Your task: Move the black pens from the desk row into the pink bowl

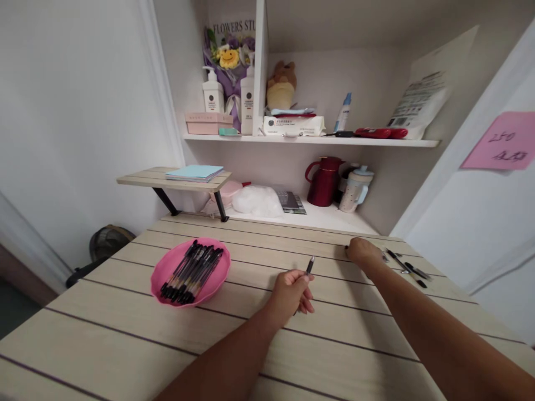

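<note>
My left hand (289, 293), above the middle of the table, is closed around a pen (310, 265); the pen's tip end sticks up past the thumb. Farther to the right, my right hand (363, 254) is closed low over the table. A small dark end pokes out at its left side, but its fingers hide what that belongs to. Just right of this hand lie several loose black pens (412, 267), some crossing each other. On the left, a pink bowl (156, 277) with a wavy rim holds a bundle of black pens (193, 273) lying side by side.
A small raised shelf (142, 177) with coloured paper (195, 172) stands at the back left. Behind the table are a red jug (324, 184), a pale cup (355, 189) and a white plastic bag (257, 201). A wall shelf (334, 142) hangs above.
</note>
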`<state>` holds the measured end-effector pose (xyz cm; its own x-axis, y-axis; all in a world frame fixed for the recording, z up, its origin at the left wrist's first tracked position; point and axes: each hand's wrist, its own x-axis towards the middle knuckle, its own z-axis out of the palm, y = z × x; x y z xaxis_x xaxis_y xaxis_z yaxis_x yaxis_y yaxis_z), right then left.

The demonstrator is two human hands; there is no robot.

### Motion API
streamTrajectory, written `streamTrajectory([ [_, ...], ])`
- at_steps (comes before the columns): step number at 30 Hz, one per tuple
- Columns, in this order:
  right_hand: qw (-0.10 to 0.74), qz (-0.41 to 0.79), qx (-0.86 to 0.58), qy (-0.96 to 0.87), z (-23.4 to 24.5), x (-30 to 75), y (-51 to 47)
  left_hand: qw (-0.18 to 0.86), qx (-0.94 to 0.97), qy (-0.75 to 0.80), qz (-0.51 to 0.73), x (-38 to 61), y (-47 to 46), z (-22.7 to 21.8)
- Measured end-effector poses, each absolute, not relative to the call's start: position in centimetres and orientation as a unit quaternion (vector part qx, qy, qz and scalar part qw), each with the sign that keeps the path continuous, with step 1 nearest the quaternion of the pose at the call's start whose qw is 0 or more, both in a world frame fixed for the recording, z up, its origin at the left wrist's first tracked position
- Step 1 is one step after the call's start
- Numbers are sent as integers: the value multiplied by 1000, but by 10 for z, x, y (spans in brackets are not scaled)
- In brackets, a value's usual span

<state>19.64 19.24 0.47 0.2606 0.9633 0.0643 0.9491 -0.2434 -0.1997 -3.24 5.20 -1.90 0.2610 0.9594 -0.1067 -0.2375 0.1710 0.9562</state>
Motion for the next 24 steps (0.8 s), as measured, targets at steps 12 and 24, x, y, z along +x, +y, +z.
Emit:
streamTrajectory([
  [12, 243, 190, -692, -652, -13, 141, 123, 635, 481, 404, 450, -34, 51, -17],
  [24, 685, 511, -366, -368, 14, 131, 53, 573, 584, 430, 381, -31, 43, -17],
])
